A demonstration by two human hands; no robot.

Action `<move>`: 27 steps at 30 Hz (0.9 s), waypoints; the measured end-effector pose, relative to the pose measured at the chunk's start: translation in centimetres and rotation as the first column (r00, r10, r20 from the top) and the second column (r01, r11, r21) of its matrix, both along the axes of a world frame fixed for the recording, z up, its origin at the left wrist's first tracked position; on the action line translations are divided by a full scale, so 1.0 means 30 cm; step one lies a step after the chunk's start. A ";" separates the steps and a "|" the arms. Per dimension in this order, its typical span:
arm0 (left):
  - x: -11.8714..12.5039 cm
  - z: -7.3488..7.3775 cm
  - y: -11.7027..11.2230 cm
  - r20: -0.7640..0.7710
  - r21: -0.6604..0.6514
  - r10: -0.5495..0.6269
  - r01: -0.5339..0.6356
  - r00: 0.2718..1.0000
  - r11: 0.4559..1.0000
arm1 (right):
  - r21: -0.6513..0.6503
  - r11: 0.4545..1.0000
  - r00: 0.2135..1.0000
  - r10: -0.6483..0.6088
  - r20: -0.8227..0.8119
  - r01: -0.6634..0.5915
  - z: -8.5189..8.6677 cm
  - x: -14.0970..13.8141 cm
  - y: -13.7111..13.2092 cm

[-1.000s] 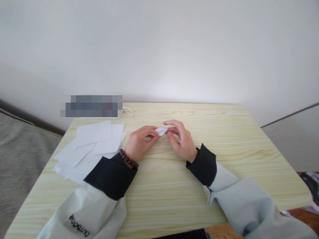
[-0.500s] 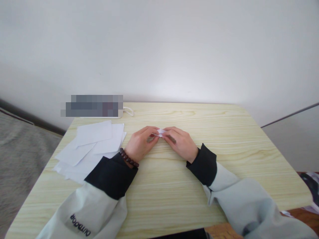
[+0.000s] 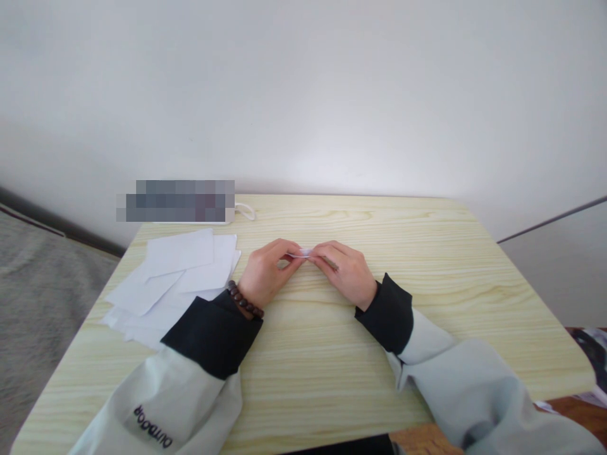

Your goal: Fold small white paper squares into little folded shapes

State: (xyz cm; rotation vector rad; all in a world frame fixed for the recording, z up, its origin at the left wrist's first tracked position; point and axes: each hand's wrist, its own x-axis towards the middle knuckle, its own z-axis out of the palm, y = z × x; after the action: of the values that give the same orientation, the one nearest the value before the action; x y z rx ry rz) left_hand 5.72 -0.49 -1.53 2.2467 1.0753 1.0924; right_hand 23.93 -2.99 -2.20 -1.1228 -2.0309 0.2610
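Observation:
A small folded piece of white paper (image 3: 306, 252) is pinched between my two hands, above the middle of the table. My left hand (image 3: 268, 272), with a dark bead bracelet at the wrist, grips its left end between thumb and fingers. At the right end, my right hand (image 3: 345, 270) pinches it the same way. Only a narrow strip of the paper shows between the fingertips; the rest is covered by the fingers. To the left of my left hand lies a loose pile of white paper sheets (image 3: 177, 256), overlapping at different angles.
The pale wood-grain table (image 3: 313, 366) reaches back to a white wall (image 3: 332, 95). At its back left stands a blurred-out object (image 3: 180, 202) with a white cord loop (image 3: 246, 211) beside it. Grey fabric (image 3: 38, 303) lies beyond the left edge.
The paper between my fingers looks flatter and narrower than before, its raised part pressed down. My hands have barely moved.

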 end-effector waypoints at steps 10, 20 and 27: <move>0.000 0.009 -0.001 0.114 -0.363 0.131 -0.082 0.985 0.928 | -0.076 0.997 0.995 -0.037 -0.094 0.030 0.019 -0.010 -0.003; 0.003 0.013 0.008 0.329 -0.578 0.177 0.049 0.928 0.815 | -0.312 0.949 0.930 -0.161 -0.330 0.053 0.005 -0.015 0.007; 0.000 0.014 0.012 0.391 -0.583 0.161 0.108 0.906 0.805 | -0.367 0.930 0.902 -0.174 -0.395 0.019 0.011 -0.018 0.010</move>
State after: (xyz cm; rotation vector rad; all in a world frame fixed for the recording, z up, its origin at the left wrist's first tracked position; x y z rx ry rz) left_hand 5.71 -0.13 -1.10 1.4162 1.0688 1.0067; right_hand 23.40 -2.70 -1.88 -1.2538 -1.5698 0.7780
